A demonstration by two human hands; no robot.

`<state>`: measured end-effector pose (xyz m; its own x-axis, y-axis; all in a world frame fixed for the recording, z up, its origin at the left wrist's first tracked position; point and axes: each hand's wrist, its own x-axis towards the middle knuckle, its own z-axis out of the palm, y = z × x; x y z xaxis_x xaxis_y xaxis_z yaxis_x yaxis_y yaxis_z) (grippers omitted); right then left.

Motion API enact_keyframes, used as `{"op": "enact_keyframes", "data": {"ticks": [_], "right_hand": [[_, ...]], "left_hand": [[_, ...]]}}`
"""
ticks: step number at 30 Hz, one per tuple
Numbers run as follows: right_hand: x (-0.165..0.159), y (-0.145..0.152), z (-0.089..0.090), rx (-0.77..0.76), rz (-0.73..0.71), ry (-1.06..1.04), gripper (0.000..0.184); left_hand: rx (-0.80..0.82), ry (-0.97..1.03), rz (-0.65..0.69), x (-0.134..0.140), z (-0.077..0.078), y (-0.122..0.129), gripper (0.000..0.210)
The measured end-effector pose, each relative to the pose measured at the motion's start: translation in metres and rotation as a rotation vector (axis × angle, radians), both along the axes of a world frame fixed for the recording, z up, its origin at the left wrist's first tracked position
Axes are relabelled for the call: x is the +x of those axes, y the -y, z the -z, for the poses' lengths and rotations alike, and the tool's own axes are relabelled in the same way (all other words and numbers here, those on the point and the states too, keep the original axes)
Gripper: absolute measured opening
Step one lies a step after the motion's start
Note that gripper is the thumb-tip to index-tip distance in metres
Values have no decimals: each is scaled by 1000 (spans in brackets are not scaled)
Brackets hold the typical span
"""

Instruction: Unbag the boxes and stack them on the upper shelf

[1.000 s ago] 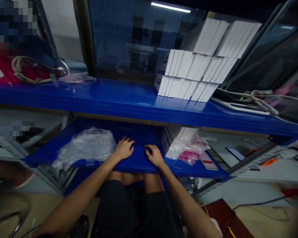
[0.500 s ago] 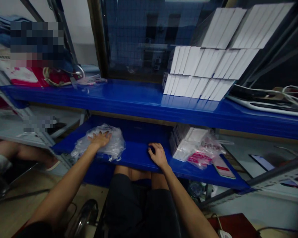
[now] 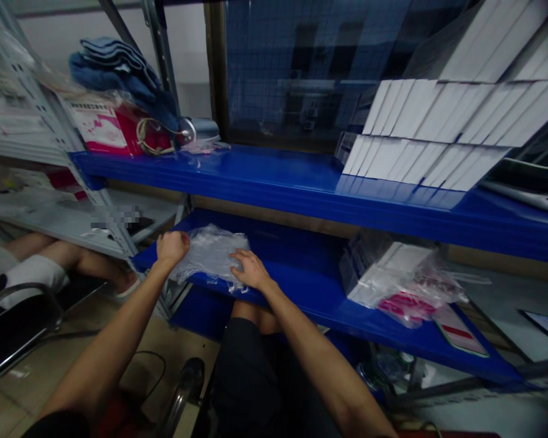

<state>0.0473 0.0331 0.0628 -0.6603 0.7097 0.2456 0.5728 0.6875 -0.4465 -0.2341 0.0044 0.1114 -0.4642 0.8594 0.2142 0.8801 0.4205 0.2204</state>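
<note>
A pile of clear plastic bags [image 3: 207,252] lies crumpled on the lower blue shelf [image 3: 296,280]. At its left edge is my left hand [image 3: 172,247], fingers curled in and closed at the rim of the plastic. My right hand [image 3: 251,269] rests on the right side of the pile, its fingers bent but apart. The spot where the left fingertips meet the plastic is partly hidden by the hand itself.
White boxes [image 3: 415,161] are stacked on the upper blue shelf [image 3: 256,173]. To the right on the lower shelf are more boxes [image 3: 383,274], a plastic bag with pink contents [image 3: 406,304] and a phone [image 3: 461,331]. Another person's legs [image 3: 73,261] show at left.
My left hand has gone from lying spread on the bags to curled at their left edge. My right hand has moved left from bare shelf onto the pile. The view has turned left.
</note>
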Motion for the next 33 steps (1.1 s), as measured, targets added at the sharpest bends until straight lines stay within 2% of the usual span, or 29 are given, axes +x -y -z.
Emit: {"op": "enact_keyframes", "data": {"ticks": [2, 4, 7, 9, 11, 13, 14, 15, 18, 22, 25, 29, 33], "right_hand": [[-4, 0, 1, 31, 34, -30, 39], [-6, 0, 0, 52, 80, -38, 31], [-9, -1, -1, 60, 138, -12, 23], [-10, -2, -1, 54, 156, 13, 18], [-11, -3, -1, 49, 155, 35, 14], [-11, -4, 0, 50, 142, 50, 14], [-11, -4, 0, 51, 133, 56, 15], [-11, -4, 0, 51, 123, 62, 16], [-9, -4, 0, 45, 95, 68, 20], [-7, -4, 4, 37, 103, 12, 27], [-10, 1, 6, -9, 124, -118, 29], [-10, 16, 3, -110, 72, -182, 31], [2, 32, -2, 19, 10, -24, 41]], "left_hand": [[11, 90, 9, -9, -6, 9, 33], [1, 100, 16, -15, -10, 18, 32], [44, -110, 59, -11, -13, 23, 33], [107, -238, 215, 2, -13, 17, 36], [100, -261, 480, 20, -9, 6, 40], [-22, -210, 705, 38, 0, -8, 46], [-113, -167, 753, 46, 6, -15, 49], [-207, -119, 755, 51, 13, -20, 52], [-385, -11, 618, 58, 38, -30, 59], [-395, 12, 542, 55, 61, -30, 64], [-430, 50, 516, 55, 64, -31, 68], [-478, 112, 480, 58, 58, -34, 66], [-455, 127, 496, 59, 50, -34, 67]]}}
